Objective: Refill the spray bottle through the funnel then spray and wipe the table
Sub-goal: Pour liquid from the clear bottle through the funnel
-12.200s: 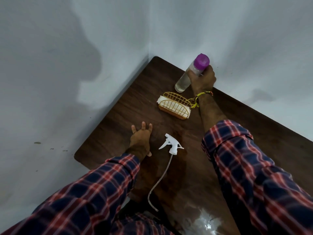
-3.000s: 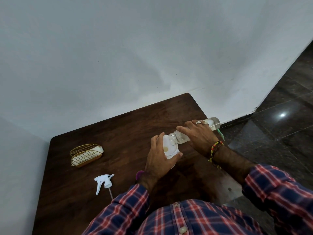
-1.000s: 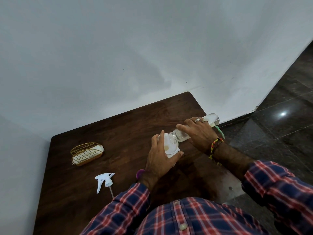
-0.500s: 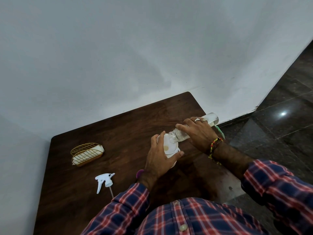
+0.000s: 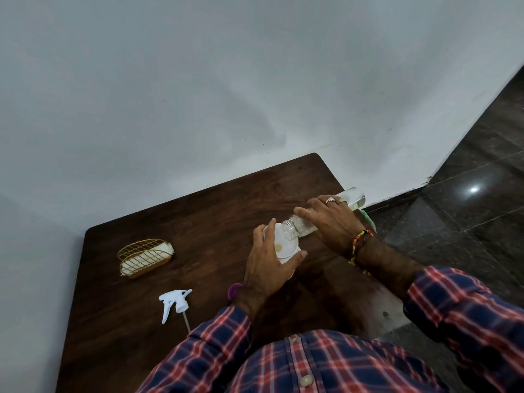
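My right hand (image 5: 331, 222) grips a clear water bottle (image 5: 353, 197), tipped on its side with its open mouth over a white funnel (image 5: 280, 245). My left hand (image 5: 266, 268) holds the funnel's rim from the near side; the spray bottle below it is hidden by that hand. The white spray trigger head (image 5: 174, 303) with its dip tube lies on the dark wooden table (image 5: 204, 211) to the left. A purple cap (image 5: 235, 290) lies beside my left wrist.
A gold wire basket (image 5: 144, 256) holding a white cloth sits at the table's left. White walls close in behind and to the left of the table. Dark tiled floor (image 5: 467, 211) lies beyond the table's right edge.
Over the last second both hands have held nearly still with the bottle tipped over the funnel. Twelve seconds ago the bottle stood capped and my left hand lay flat on the table.
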`<state>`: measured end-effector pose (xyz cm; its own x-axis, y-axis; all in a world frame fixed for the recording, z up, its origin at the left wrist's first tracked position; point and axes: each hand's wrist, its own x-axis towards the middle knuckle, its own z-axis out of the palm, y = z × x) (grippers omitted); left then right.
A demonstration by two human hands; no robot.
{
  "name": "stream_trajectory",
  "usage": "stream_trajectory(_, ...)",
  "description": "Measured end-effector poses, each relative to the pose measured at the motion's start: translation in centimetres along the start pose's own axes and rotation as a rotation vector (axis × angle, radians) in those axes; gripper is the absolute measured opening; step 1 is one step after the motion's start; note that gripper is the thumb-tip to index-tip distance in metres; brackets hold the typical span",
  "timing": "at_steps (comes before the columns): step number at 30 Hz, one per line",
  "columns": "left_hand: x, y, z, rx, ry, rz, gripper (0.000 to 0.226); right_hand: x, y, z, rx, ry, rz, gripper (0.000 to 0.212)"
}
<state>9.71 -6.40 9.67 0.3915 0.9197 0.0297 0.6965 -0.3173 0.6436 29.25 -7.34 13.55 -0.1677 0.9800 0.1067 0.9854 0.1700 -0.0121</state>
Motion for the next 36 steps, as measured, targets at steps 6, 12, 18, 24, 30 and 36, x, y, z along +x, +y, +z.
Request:
stream_trajectory(6, 0.01, -0.03, -0.04, 0.013, -0.001, -0.001, 0.102, 0.03, -0.05, -0.01, 0.001, 0.002, -0.001, 0.061)
stream_trajectory(12, -0.08, 0.08, -0.26, 0.004, 0.018, 0.021, 0.098, 0.01, -0.02, 0.12, -0.004, 0.012, -0.003, 0.061)
stream_trajectory(18, -0.04, 0.09, -0.30, 0.019, 0.025, 0.036, 0.096, 0.02, -0.11, -0.05, -0.013, 0.021, -0.009, 0.060)
stream_trajectory(24, 0.00, 0.04, -0.25, 0.030, 0.029, 0.031, 0.097, -0.06, -0.04, 0.04, -0.009, 0.047, -0.014, 0.059)
stream_trajectory(30, -0.02, -0.01, -0.19, 0.021, 0.026, 0.030, 0.097, -0.06, -0.07, -0.10, -0.013, 0.039, -0.017, 0.059)
stream_trajectory(36, 0.09, -0.06, -0.07, 0.028, 0.019, 0.022, 0.097, 0.03, 0.00, 0.01, -0.027, 0.044, -0.026, 0.059)
